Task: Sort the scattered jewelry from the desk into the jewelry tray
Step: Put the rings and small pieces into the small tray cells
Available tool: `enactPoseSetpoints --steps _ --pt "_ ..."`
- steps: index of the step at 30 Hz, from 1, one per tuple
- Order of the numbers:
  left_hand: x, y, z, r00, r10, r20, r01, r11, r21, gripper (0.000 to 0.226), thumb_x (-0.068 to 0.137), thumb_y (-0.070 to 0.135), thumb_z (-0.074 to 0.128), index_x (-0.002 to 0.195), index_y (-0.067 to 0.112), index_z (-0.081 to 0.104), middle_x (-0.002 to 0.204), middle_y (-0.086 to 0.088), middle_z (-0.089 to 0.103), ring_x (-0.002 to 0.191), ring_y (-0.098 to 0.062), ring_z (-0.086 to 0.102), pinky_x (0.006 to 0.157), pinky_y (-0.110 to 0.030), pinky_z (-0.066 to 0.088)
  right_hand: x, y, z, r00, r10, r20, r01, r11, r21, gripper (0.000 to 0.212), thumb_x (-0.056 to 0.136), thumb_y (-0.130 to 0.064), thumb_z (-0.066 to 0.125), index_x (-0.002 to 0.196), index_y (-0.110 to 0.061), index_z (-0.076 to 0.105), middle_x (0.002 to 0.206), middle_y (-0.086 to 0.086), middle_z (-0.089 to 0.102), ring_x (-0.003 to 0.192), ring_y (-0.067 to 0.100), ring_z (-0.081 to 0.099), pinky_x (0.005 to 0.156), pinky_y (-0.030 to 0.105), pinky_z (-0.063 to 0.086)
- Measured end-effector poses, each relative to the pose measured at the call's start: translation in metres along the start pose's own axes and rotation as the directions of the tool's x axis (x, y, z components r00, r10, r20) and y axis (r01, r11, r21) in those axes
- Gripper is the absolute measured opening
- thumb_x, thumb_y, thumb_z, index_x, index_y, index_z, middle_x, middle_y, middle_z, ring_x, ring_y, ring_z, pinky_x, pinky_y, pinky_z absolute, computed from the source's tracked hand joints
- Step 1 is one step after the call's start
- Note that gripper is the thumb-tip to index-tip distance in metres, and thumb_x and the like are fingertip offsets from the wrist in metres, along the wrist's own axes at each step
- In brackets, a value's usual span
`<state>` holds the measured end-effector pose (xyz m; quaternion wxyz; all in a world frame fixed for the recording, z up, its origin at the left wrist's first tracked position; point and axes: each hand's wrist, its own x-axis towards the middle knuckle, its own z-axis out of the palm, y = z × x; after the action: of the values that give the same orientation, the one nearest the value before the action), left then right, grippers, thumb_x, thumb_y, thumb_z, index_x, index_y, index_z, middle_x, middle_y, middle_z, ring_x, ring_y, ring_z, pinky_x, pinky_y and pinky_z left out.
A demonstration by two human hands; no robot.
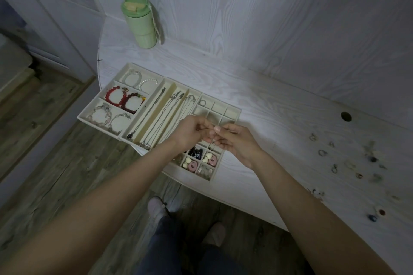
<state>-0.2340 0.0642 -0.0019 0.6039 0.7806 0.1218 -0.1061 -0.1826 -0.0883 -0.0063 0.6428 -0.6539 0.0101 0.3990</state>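
My left hand [190, 131] and right hand [234, 140] meet above the jewelry tray [87, 116], fingers curled inward, both pinching a small silver earring [212, 144] that hangs between the fingertips; its exact form is too small to tell. The tray is cream, matte, rectangular and in three sections: at left, wide compartments with red bead bracelets [125, 99], pale bead and pearl bracelets behind them and silver charm bracelets in front; in the middle, long narrow channels with thin silver necklaces [156, 109] laid lengthwise; at right, a grid of small square cells, one far cell holding a ring [203, 102], the near cells holding pink round earrings [193, 165], cream heart-shaped pieces and dark stones. The tray's near left part overhangs the curved front edge of the white wood-grain desk [279, 118]. Scattered rings and small pieces [348, 163] lie well apart from the tray on the desk's right side, with bare surface between them and my right hand. A round cable hole [346, 116] sits behind them. A pale green cylindrical tumbler [139, 22] stands upright at the desk's far left corner, against the wall panel.
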Motion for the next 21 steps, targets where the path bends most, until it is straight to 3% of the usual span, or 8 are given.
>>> enactPoseSetpoints --steps 4,7,12,16,21 --pt "0.000 0.000 -0.006 0.998 -0.031 0.057 0.035 0.997 -0.064 0.009 0.085 -0.004 0.061 0.087 0.002 0.067 0.080 0.000 0.067 0.067 -0.002 0.066 0.071 -0.016 0.054 -0.001 -0.001 -0.006 0.998 -0.054 0.041 0.057 0.996 -0.075 0.004 0.087 -0.004 0.063 0.087 -0.008 0.065 0.084 0.007 0.066 0.072 0.013 0.064 0.069 0.020 0.051" --pt "0.000 0.000 -0.006 0.993 -0.086 0.082 0.092 0.993 -0.073 0.009 0.085 -0.002 0.061 0.086 0.006 0.066 0.084 -0.003 0.068 0.072 -0.007 0.066 0.069 -0.015 0.054 -0.003 -0.005 -0.008 0.996 -0.079 0.050 0.085 0.985 -0.149 0.009 0.083 -0.002 0.068 0.082 -0.010 0.064 0.082 0.003 0.066 0.070 0.011 0.062 0.065 0.019 0.049" --pt "-0.001 -0.002 -0.006 0.942 -0.267 0.205 0.301 0.940 -0.162 0.006 0.089 0.014 0.061 0.092 0.012 0.065 0.089 0.000 0.070 0.084 -0.007 0.066 0.080 -0.020 0.049 -0.006 -0.016 -0.007 0.973 -0.116 0.198 0.201 0.846 -0.493 0.017 0.086 -0.007 0.066 0.075 -0.017 0.057 0.080 -0.002 0.064 0.066 0.007 0.059 0.063 0.019 0.048" --pt "-0.001 -0.003 -0.002 0.883 -0.377 0.281 0.446 0.860 -0.247 0.006 0.091 0.012 0.057 0.089 0.012 0.063 0.085 0.000 0.067 0.081 -0.010 0.061 0.070 -0.021 0.046 -0.005 -0.023 -0.007 0.927 -0.204 0.316 0.375 0.561 -0.738 0.009 0.086 -0.005 0.064 0.080 -0.012 0.063 0.079 -0.007 0.062 0.071 0.005 0.057 0.066 0.013 0.044" --pt "0.003 -0.001 0.001 0.868 -0.447 0.216 0.489 0.844 -0.221 0.007 0.091 0.007 0.056 0.085 0.009 0.061 0.075 -0.002 0.061 0.069 -0.010 0.056 0.061 -0.018 0.043 -0.004 -0.025 -0.007 0.865 -0.257 0.431 0.450 0.017 -0.893 0.007 0.092 -0.017 0.056 0.091 -0.013 0.062 0.095 0.001 0.053 0.084 0.015 0.050 0.067 0.035 0.048"
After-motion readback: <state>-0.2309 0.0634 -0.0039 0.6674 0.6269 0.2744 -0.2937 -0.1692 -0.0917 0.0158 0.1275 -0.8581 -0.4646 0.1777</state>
